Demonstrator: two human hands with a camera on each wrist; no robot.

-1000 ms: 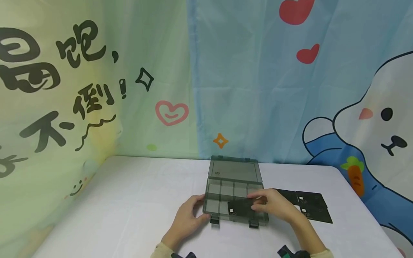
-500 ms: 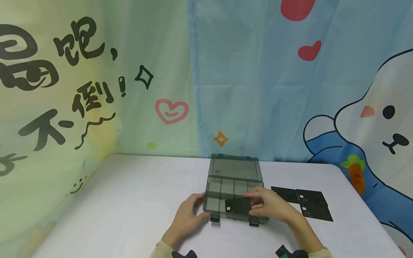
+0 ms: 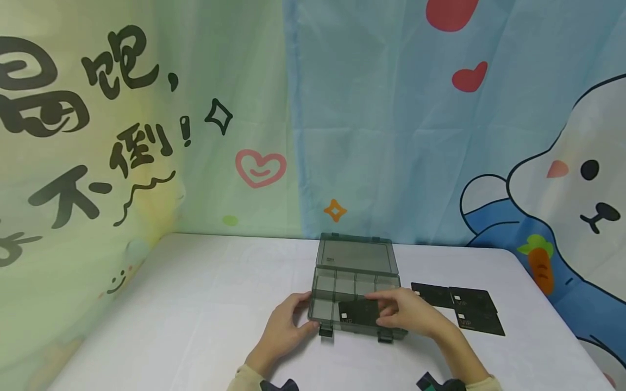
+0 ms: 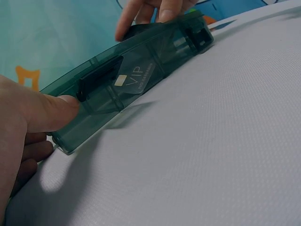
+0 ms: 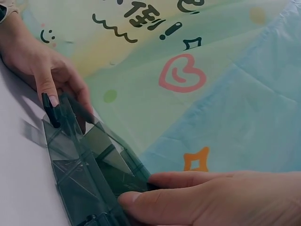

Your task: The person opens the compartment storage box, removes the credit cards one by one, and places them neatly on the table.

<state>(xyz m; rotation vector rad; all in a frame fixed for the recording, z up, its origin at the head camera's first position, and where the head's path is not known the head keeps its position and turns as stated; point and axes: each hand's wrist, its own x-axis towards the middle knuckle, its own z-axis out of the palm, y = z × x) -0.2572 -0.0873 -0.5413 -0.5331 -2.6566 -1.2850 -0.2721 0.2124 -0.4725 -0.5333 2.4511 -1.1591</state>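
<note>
A translucent grey-green plastic compartment box (image 3: 323,310) lies on the table with its lid (image 3: 356,256) folded back, away from the person. My left hand (image 3: 282,330) grips the box's front left corner, thumb on the front by a latch (image 4: 99,77) and fingers along the side. Between thumb and fingers, my right hand (image 3: 409,312) pinches the right part of a black card (image 3: 357,311). That card, marked VIP with a small pale square, is in the front row of the box; its lettering shows through the front wall in the left wrist view. The fingers cover its right end.
Several black VIP cards (image 3: 480,322) lie partly overlapping on the white table (image 3: 215,304), right of the box. A printed curtain (image 3: 381,163) hangs behind the table's far edge. Dark wrist mounts (image 3: 442,382) show at the bottom edge.
My right hand and the black card have shifted slightly left within the front row. The left hand stays on the box's corner. The head view has tilted a little.
</note>
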